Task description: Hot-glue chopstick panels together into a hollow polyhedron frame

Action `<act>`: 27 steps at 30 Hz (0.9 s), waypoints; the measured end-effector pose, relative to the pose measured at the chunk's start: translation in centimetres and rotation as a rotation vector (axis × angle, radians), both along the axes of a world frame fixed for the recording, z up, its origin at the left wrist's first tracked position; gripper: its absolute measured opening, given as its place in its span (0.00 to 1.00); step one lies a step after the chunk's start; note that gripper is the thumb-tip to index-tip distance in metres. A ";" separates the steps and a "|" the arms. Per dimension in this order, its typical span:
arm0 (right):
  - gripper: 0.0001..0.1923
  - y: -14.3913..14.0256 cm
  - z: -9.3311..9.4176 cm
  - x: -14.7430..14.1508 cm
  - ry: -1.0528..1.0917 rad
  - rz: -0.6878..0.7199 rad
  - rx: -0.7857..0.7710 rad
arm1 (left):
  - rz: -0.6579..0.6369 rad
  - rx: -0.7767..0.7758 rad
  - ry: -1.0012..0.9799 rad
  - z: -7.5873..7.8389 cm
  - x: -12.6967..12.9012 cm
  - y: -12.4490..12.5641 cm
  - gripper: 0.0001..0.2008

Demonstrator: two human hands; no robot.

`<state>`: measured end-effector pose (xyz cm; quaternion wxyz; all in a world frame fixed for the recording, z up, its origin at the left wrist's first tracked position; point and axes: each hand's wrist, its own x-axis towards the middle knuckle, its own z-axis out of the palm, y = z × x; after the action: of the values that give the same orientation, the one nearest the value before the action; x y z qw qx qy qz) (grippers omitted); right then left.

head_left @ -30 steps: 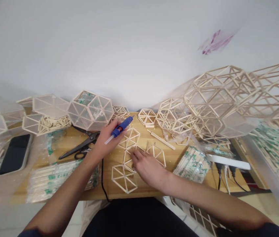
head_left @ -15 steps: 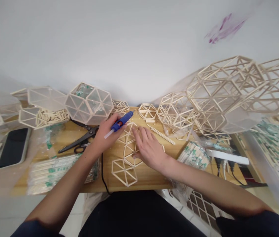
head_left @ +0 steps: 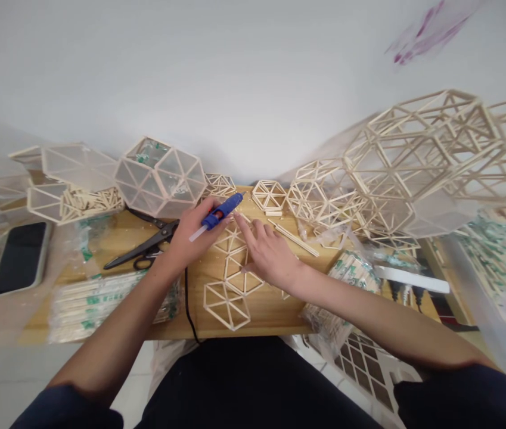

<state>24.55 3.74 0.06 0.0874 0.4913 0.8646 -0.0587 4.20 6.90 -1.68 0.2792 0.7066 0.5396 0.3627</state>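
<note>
Two hands mid-table: left hand [head_left: 190, 237] gripping blue glue gun [head_left: 220, 213]; right hand [head_left: 270, 253] flat, open, pressing stick hexagons [head_left: 237, 268]. Scissors [head_left: 143, 250] crowd left; bare board only along near edge [head_left: 270, 325].

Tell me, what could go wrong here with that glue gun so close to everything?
1. The left hand holds the glue gun right beside the right hand, which presses on the stick hexagons; its fingers might get burned.
2. The gun's black cord hangs off the table edge and could snag.
3. Open scissors lie by the left wrist.
</note>
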 end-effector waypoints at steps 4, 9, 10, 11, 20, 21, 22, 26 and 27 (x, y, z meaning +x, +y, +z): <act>0.68 0.4 0.4 -0.2 -0.011 -0.010 -0.039 | 0.009 0.000 0.013 0.1 0.0 0.2 0.10; 0.69 0.7 0.5 -0.2 -0.004 -0.012 -0.078 | -0.006 0.006 0.000 -0.1 0.0 0.2 0.10; 0.69 0.8 0.5 -0.2 -0.002 -0.010 -0.086 | -0.007 0.007 -0.001 -0.2 -0.1 0.2 0.10; 0.68 0.9 0.5 -0.1 0.002 -0.008 -0.095 | -0.003 0.005 0.001 -0.3 -0.1 0.2 0.10; 0.64 1.5 0.9 0.0 0.028 -0.027 -0.150 | 0.032 -0.007 0.010 -0.8 -0.1 0.0 0.11; 0.64 1.5 0.9 0.0 0.029 -0.032 -0.157 | 0.033 -0.008 0.007 -0.8 0.0 -0.1 0.11; 0.64 1.5 0.9 -0.1 0.034 -0.036 -0.167 | 0.035 -0.008 0.002 -0.8 0.0 -0.1 0.11; 0.64 1.5 0.9 -0.1 0.051 -0.051 -0.192 | 0.064 -0.013 -0.026 -0.3 0.0 -0.6 0.13; 0.64 1.5 0.8 -0.1 0.053 -0.052 -0.194 | 0.087 -0.009 -0.030 -0.1 -0.2 -0.9 0.13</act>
<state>24.40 5.22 0.89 0.1102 0.5012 0.8437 -0.1575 4.03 6.02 -1.78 0.2747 0.6756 0.5672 0.3828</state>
